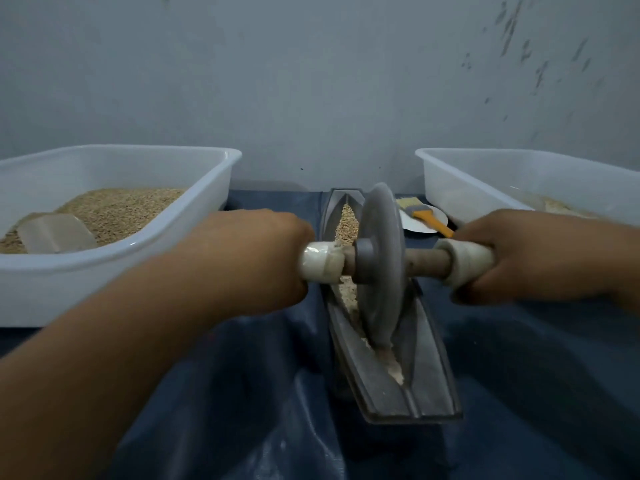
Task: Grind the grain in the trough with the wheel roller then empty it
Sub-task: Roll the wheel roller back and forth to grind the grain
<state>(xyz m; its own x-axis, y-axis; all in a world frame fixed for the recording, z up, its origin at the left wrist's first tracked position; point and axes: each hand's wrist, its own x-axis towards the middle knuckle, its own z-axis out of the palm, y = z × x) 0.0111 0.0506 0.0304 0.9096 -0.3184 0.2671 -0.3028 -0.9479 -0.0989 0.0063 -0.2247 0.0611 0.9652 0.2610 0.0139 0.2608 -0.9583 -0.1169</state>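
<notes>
The wheel roller [381, 261] is stood upright in the grey trough [398, 386] amid grain [347, 221] (partly crushed), its taped axle ends gripped by the left hand [249, 258] and right hand [519, 254], between two white tubs [114, 258] on a blue sheet [242, 393].

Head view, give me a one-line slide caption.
Both hands, left and right, roll the wheel through grain in the trough.

dim light; grey wall [311, 81] with dark marks; blue sheet [242, 393] underneath
</notes>
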